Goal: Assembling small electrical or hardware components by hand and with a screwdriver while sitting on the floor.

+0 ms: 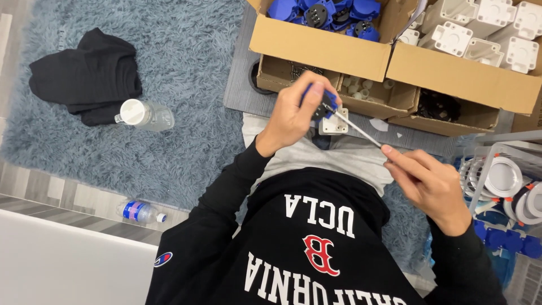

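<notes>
- Here, the left hand [293, 116] is raised in front of the body, its fingers [315, 90] clenched around a small blue part [329, 103] with a dark round face.
- The right hand [430, 183] sits lower and to the right, its fingers pinched on the end of a thin screwdriver shaft [359, 128]; the handle cannot be made out inside the hand.
- The shaft runs up and to the left, and its tip meets the blue part held by the left hand.
- Just beneath the blue part lies a small white block [334, 125], resting at the edge of the grey lap; whether it touches the blue part cannot be told.
- Straight ahead stand open cardboard boxes: one box of blue parts [316, 42] and, beside it on the right, a box of white parts [463, 76].
- Below those, lower cardboard compartments [389, 99] hold small pale pieces and dark pieces.
- All of this rests on a shaggy blue-grey rug [186, 68] on the floor.
- On the rug to the left lie a folded black garment [84, 76] and, just beside it, a clear bottle with a white cap [144, 114].
- A second bottle with a blue label [140, 212] lies on the bare floor nearby.
- At the far right, a wire rack [497, 175] holds white round fittings.
</notes>
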